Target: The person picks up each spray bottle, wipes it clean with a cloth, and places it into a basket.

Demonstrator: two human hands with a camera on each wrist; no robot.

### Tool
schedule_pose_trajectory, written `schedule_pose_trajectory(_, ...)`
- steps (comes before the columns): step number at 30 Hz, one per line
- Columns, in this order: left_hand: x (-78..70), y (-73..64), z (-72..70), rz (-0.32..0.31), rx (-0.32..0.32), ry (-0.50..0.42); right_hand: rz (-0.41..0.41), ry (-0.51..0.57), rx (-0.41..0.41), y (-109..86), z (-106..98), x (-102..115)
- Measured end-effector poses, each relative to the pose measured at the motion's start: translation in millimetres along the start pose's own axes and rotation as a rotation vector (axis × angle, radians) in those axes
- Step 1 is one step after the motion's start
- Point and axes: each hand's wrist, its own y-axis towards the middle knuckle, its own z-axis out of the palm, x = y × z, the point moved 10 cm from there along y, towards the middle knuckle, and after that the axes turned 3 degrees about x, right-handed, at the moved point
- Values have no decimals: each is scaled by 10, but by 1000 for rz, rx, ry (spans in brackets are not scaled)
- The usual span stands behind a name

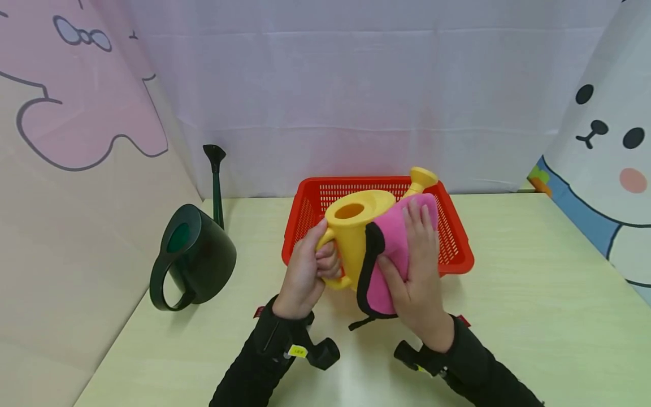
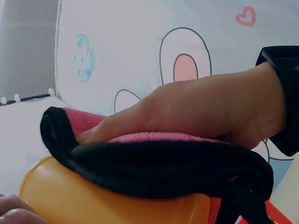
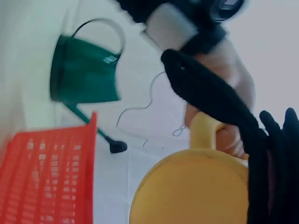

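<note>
A yellow watering can (image 1: 351,243) is held up in front of the red basket, its spout rose towards the upper right. My left hand (image 1: 307,268) grips its handle, fingers curled round. Against the can's right side lies a folded pink cloth (image 1: 394,232) with black trim and a short black loop. My right hand (image 1: 421,277) presses on this cloth with straight fingers, thumb apart. In the left wrist view the cloth's black edge (image 2: 163,168) spans the can, under the right hand. The right wrist view shows the can's round base (image 3: 191,191), with the left hand behind.
The red plastic basket (image 1: 458,254) stands at the back of the pale table (image 1: 534,305), partly hidden by the can and cloth. A dark green watering can (image 1: 211,265) with a long spout stands at the left. Printed curtains hang behind and at both sides.
</note>
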Motion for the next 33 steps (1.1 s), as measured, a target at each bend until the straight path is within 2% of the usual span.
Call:
schedule_pose_trajectory(4,26,-1,18,-9,7,9,-167,-234,-87,-85,41,211)
schedule_pose_trajectory(7,42,-11,21,-4,-14,33,-296,-411,-115,-190,129,376)
schedule_pose_trajectory(10,47,-21,25,10,-28,57,-374,-512,-95,-275,217,483)
schedule_pose_trajectory(12,47,-27,30,15,-27,70,-395,-534,-82,-296,242,515)
schedule_pose_trajectory(18,65,-24,27,0,-12,61,-374,-469,-71,-248,201,503)
schedule_pose_trajectory(22,72,-13,38,-12,5,30,-328,-381,-78,-192,129,441)
schedule_pose_trajectory(28,52,-8,46,-5,30,21,-152,-164,-27,-55,-5,214)
schedule_pose_trajectory(33,45,-14,47,-1,28,21,-27,101,0,82,-97,26)
